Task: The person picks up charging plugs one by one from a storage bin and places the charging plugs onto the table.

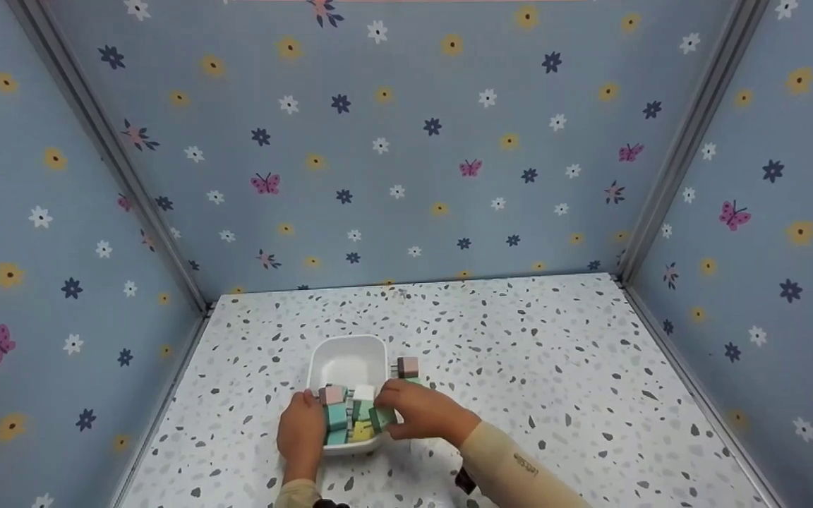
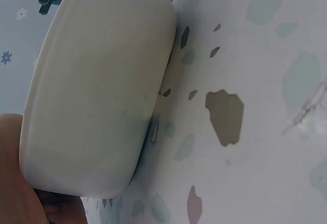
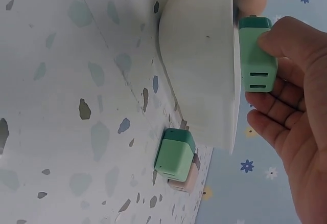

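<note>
"Status?"

"Right grip pinches a green plug at the white tub's right rim, lower centre of the head view; left grip holds the tub."

"Handling?"

"Probably light, stiff, slick: pinch the flat sides. Right wrist view alone shows its slots."

Soft light leaves a faint shadow beside the tub (glare spots the tabletop).
</note>
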Demonstrator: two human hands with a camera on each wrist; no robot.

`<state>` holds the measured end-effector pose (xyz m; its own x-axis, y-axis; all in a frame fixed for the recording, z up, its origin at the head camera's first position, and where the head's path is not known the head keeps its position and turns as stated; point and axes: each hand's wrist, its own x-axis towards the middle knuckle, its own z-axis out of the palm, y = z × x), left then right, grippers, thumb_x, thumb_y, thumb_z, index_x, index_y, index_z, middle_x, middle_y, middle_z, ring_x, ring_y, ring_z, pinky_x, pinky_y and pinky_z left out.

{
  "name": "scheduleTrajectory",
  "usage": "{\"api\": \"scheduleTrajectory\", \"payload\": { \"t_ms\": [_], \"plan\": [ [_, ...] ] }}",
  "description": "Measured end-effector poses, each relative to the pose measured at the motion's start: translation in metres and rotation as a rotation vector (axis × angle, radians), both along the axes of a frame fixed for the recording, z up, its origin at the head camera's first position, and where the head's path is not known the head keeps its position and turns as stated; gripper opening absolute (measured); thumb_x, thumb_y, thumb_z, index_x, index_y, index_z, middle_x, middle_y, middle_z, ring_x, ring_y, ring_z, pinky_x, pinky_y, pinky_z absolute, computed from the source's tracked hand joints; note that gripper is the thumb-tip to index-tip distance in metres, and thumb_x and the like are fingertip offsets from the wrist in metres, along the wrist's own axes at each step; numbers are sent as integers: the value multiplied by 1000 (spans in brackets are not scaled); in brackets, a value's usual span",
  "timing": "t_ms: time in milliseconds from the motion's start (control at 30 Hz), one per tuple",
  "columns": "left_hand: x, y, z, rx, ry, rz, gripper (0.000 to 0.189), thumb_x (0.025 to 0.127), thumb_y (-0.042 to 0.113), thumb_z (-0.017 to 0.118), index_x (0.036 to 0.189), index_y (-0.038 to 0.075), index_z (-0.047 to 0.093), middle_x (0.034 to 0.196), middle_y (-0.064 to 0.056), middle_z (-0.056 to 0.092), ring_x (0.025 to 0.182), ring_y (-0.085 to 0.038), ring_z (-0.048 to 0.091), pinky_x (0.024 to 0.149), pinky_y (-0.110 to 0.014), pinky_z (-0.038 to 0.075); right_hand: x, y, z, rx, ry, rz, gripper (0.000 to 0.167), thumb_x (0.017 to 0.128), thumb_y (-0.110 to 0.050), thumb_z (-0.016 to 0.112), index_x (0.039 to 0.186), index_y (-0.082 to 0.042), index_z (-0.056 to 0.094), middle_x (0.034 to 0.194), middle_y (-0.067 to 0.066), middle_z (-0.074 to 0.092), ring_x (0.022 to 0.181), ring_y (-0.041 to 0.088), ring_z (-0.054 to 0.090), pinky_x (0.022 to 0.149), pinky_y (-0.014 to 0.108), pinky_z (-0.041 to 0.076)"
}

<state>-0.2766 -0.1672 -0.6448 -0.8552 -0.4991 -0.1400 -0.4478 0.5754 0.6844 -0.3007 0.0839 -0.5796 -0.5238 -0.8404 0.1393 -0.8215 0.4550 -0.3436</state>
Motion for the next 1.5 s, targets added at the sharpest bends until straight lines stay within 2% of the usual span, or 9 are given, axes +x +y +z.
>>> {"api": "scheduleTrajectory", "payload": {
  "t_ms": [300,567,800,967,1233,1500],
  "plan": [
    [2,3,1,8,8,14,54,112,40,28,133,0,58,128,-25,66,117,-45,63,89,-55,48,-4,12,-7,-14,-24,-28,39,86,-20,77,124,-20,69,116,-9,64,103,2,59,93,22,50],
    [0,5,1,4,18,40,55,112,41,28,132,1,60,128,-23,67,117,-43,64,89,-54,49,-6,22,-8,-52,-27,-27,40,85,-18,78,124,-17,69,120,-6,63,109,6,59,97,25,49],
    [0,5,1,11,-15,40,56,112,42,25,135,1,57,131,-23,66,119,-43,63,91,-54,48,-5,31,-11,-71,-41,-60,39,84,-18,77,122,-15,68,119,-5,63,106,6,60,95,25,50],
    [0,5,1,1,-2,40,56,112,41,26,134,0,57,129,-24,66,118,-43,63,90,-54,48,-6,34,-12,-74,-54,-75,39,86,-19,78,124,-16,68,122,-5,63,111,6,60,99,25,49],
    [0,2,2,1,6,25,58,112,42,26,135,0,57,130,-25,65,118,-44,62,91,-56,48,-7,36,-18,-42,-77,-124,42,86,-22,78,127,-19,69,118,-8,64,106,4,59,96,25,50],
    [0,3,0,-16,39,27,52,112,39,31,129,1,61,125,-23,68,114,-44,65,86,-55,49,-7,38,-24,-48,-21,-112,40,86,-19,77,125,-16,69,116,-6,65,104,6,60,94,25,51]
  ]
}}
